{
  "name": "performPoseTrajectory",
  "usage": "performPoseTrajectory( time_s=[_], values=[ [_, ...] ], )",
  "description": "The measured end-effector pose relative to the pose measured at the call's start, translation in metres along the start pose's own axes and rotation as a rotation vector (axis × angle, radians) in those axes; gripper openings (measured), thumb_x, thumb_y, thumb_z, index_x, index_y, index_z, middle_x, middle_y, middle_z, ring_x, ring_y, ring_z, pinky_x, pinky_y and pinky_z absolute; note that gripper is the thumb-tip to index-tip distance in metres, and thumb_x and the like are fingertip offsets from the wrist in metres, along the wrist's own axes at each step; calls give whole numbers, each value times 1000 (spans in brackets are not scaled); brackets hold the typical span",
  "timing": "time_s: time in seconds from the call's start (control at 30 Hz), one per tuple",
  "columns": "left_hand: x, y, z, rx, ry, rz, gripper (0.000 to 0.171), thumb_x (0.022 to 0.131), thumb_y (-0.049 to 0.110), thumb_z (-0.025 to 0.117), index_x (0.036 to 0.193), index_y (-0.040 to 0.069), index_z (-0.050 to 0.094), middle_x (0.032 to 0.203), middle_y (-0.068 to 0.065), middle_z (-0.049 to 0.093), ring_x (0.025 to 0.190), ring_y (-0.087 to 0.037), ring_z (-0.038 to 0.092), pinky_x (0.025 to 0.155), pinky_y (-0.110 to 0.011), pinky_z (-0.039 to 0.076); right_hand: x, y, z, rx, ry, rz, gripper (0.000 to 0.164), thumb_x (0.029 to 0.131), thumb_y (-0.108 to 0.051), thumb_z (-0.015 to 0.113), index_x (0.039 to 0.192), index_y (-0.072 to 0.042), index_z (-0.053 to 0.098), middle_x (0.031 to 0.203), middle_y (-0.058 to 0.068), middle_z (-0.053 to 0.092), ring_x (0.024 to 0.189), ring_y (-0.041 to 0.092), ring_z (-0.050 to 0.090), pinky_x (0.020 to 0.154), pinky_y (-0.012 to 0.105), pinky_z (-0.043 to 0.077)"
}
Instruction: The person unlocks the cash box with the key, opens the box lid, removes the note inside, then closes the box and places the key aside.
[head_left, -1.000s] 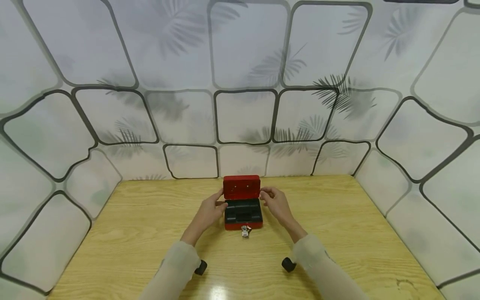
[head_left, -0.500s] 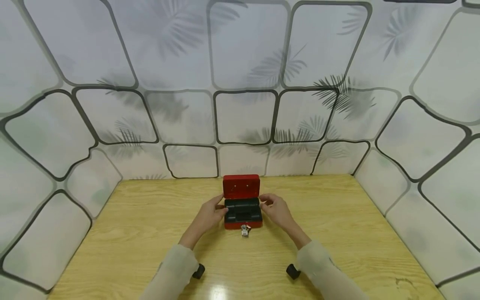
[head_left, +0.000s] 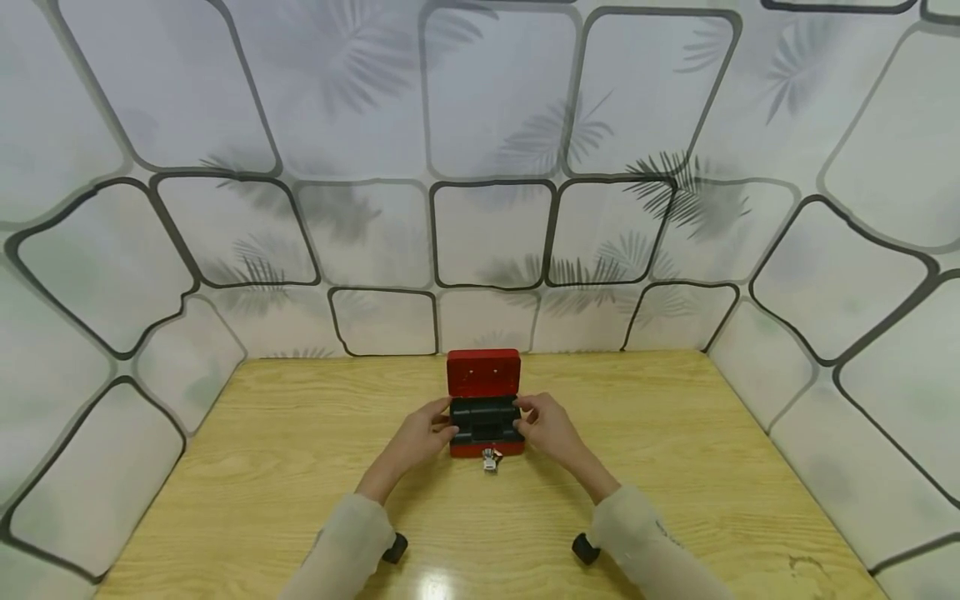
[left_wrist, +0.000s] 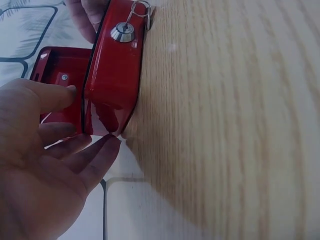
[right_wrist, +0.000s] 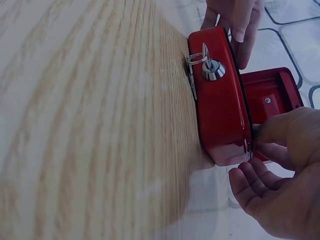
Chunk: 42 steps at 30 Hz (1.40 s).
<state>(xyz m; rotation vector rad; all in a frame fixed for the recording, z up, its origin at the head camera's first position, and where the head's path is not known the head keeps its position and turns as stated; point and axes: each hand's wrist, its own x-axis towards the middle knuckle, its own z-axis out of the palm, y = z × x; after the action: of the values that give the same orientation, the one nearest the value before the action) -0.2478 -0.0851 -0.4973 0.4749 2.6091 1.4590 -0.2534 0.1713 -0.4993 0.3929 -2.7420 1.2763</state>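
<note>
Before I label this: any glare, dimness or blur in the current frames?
Head: bright glare spot on the table, near bottom middle; left wrist: dim, dark reflection on the near end of the red box; right wrist: also dim, lock shiny, table grain soft at lower left.

Wood table (head_left: 300,433), light yellow, visible grain, fills lower half of head view. Red metal box (head_left: 486,410) sits directly on it, center frame near the far edge, lid up. Dark curved mark (head_left: 810,564) on tabletop lower right; bright glare (head_left: 435,586) bottom center.
</note>
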Motion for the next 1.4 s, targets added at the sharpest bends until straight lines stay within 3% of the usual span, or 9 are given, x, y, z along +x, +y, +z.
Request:
performPoseTrajectory(
  time_s=[0.17, 0.43, 0.87, 1.4],
  values=[
    [0, -3, 1, -9, -17, 22, 60, 99, 1, 66, 152, -11, 40, 152, -31, 44, 129, -46, 56, 103, -53, 50, 1, 0, 2, -60, -22, -45, 33, 88, 4, 76, 119, 8, 71, 97, 13, 59, 75, 16, 56, 65, 30, 50],
    [0, -4, 1, -7, -40, 39, 65, 97, 1, 70, 152, -12, 39, 155, -32, 39, 130, -49, 54, 105, -56, 48, 5, -4, 5, -167, -48, -58, 29, 88, 2, 75, 117, 7, 72, 97, 14, 56, 72, 16, 51, 66, 33, 48],
    [0, -5, 2, -19, -49, 28, 65, 98, 1, 68, 153, -11, 37, 156, -31, 38, 131, -48, 53, 105, -55, 48, 8, -10, 9, -229, 24, -84, 10, 84, 6, 76, 94, 6, 78, 91, 14, 60, 85, 28, 57, 82, 48, 54],
    [1, -8, 0, -19, -55, 27, 65, 98, 5, 69, 155, -7, 38, 155, -28, 42, 131, -46, 54, 107, -57, 46, 8, -21, 10, -286, 124, -107, 7, 85, 7, 74, 85, 2, 80, 85, 12, 63, 83, 29, 62, 79, 46, 57]
  ],
)
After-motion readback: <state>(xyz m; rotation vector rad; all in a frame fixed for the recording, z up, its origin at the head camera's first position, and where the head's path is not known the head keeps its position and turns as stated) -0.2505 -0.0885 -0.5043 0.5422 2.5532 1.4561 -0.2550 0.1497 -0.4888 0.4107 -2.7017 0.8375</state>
